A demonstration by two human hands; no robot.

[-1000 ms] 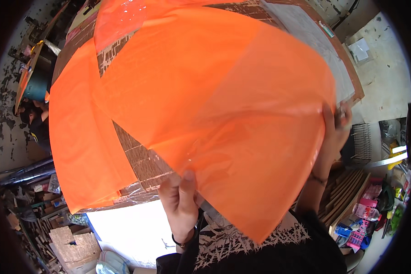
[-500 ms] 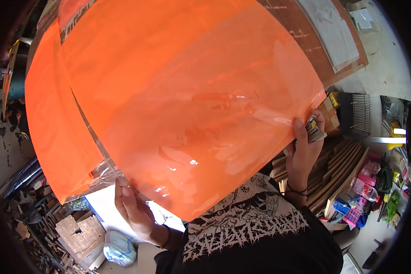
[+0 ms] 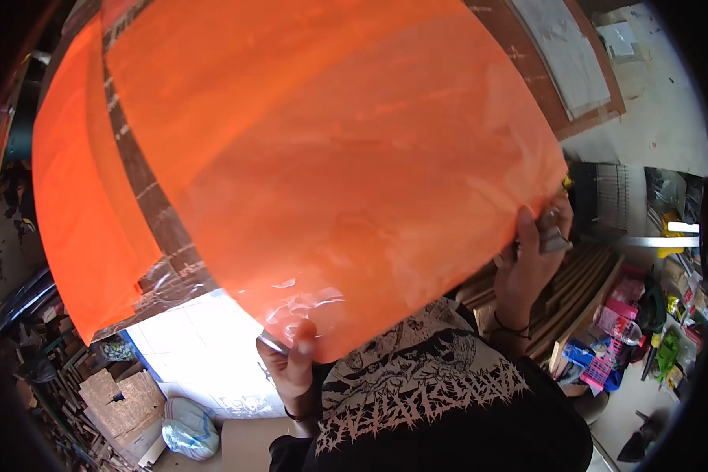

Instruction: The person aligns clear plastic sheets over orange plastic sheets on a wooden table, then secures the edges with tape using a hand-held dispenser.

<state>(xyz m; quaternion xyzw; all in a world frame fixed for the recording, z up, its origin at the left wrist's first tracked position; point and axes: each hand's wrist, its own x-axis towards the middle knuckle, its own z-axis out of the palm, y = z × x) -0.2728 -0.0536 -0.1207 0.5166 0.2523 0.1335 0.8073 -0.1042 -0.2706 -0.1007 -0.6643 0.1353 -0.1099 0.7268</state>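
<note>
A large, glossy orange plastic sheet (image 3: 354, 197) fills the upper middle, lifted along its near edge. My left hand (image 3: 293, 368) pinches its near left corner, where the plastic is crinkled and shiny. The right hand (image 3: 527, 263) grips the sheet's right corner between thumb and fingers. A small grey object (image 3: 556, 241) also sits in that hand's fingers; its kind cannot be made out. Left of the lifted sheet lies another orange sheet (image 3: 79, 204), with a brown strip of surface (image 3: 145, 177) showing between them.
White tiles (image 3: 204, 346) show below the sheets. A wrapped white bundle (image 3: 190, 429) and a notched board (image 3: 122, 409) lie at lower left, beside a heap of wood scraps. Stacked wooden strips (image 3: 574, 295) stand at right, near a pink basket (image 3: 606, 366) and a wire rack (image 3: 612, 193).
My left hand has moved right and down, from beside the brown strip to the sheet's near left corner. The gap between the orange sheets has widened. The right hand has shifted slightly rightward.
</note>
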